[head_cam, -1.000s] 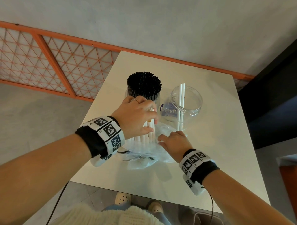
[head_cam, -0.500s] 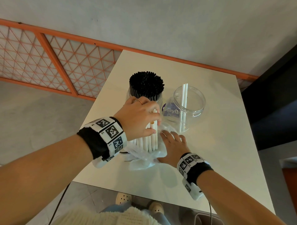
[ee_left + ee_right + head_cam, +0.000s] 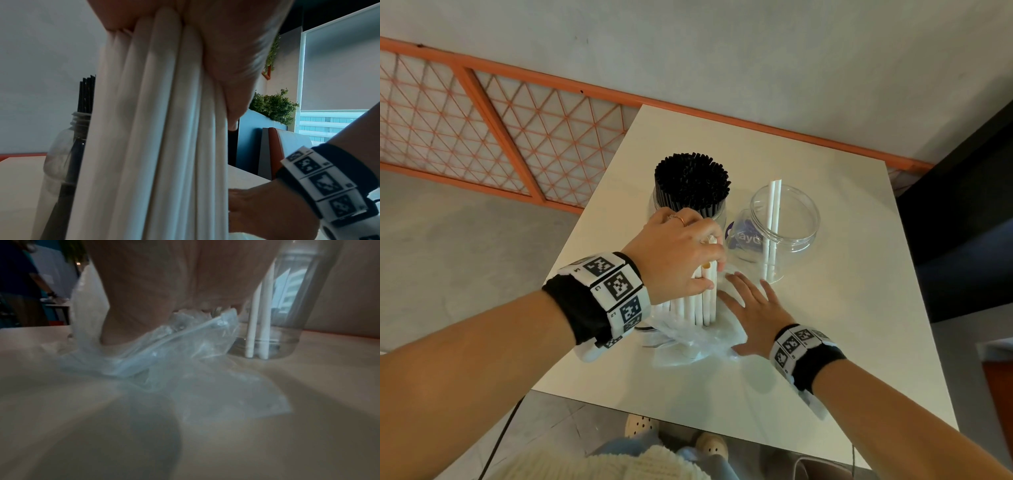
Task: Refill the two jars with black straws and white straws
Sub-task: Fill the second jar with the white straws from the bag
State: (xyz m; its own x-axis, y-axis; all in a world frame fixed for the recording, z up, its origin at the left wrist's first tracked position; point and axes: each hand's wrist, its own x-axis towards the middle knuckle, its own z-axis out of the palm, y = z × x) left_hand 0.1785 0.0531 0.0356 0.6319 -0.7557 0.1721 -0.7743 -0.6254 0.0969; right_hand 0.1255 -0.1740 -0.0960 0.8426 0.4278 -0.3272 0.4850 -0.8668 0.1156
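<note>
The left hand [image 3: 674, 253] is gripping a bundle of white straws [image 3: 697, 305] upright on the clear plastic bag [image 3: 698, 346], which the flat, open right hand [image 3: 750, 315] is pressing onto the white table [image 3: 842, 308]. A loosening grip could be letting straws fan out, toppling the near-empty jar [image 3: 779, 233] beside the jar of black straws [image 3: 691, 181]. An orange lattice rail [image 3: 517, 137] is running along the grey wall.

The left hand [image 3: 674, 255] covers the tops of the white straws [image 3: 698, 305]; their lower ends sink into a crumpled plastic bag [image 3: 688, 342]. At 12 o'clock of them, the hand hides the front of the black-straw jar [image 3: 719, 214]. The right-wrist view is blurred, fingers indistinct.
</note>
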